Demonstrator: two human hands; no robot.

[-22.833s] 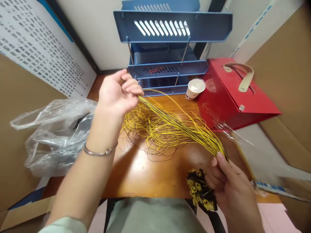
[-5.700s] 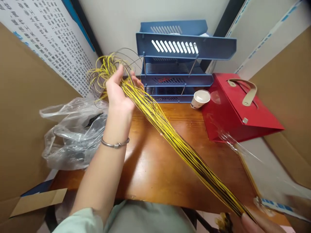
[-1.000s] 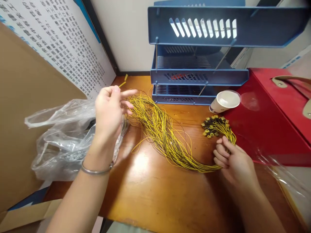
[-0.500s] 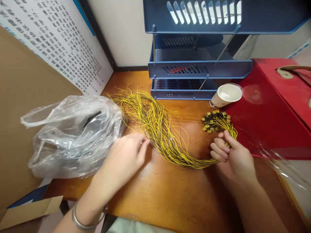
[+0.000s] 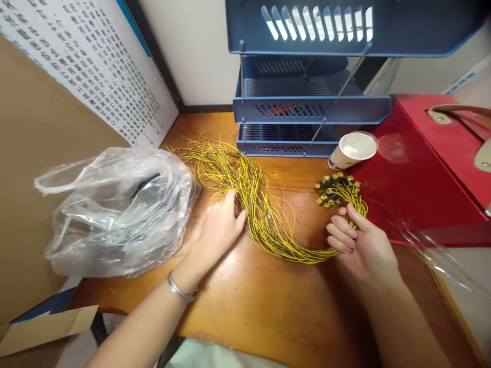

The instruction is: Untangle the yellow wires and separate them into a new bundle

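The wires [image 5: 261, 207] lie on the desk [image 5: 249, 301] in front of the person, in one long loose hank, a little toward twelve o'clock from the middle of its near edge. The right hand [image 5: 362, 243] is curled shut around them at the neck, just short of the black-and-yellow plugs [image 5: 333, 190], which sit toward three o'clock, near the cup [image 5: 347, 152] and the red box [image 5: 414, 179]. The left hand [image 5: 219, 222] is partly open, thumb and forefinger parted against the hank's near edge; what its other fingers do cannot be told. The bag [image 5: 126, 220] lies toward nine o'clock, the trays [image 5: 310, 110] toward one. The hank looks light and limp, likely to sag and splay wherever it is not held, with thin strands that could snag or kink under a hard tug. The plugs look stiffer and probably carry much of the weight. The surest hold seems to be the gathered neck, where the right hand is, with the other palm under the middle; the frayed tail would be apt to tangle. The long axis runs from about ten o'clock, at the loose ends, to four o'clock, bowing toward the person; past the right hand it doubles back, so the plugs point toward ten or eleven.
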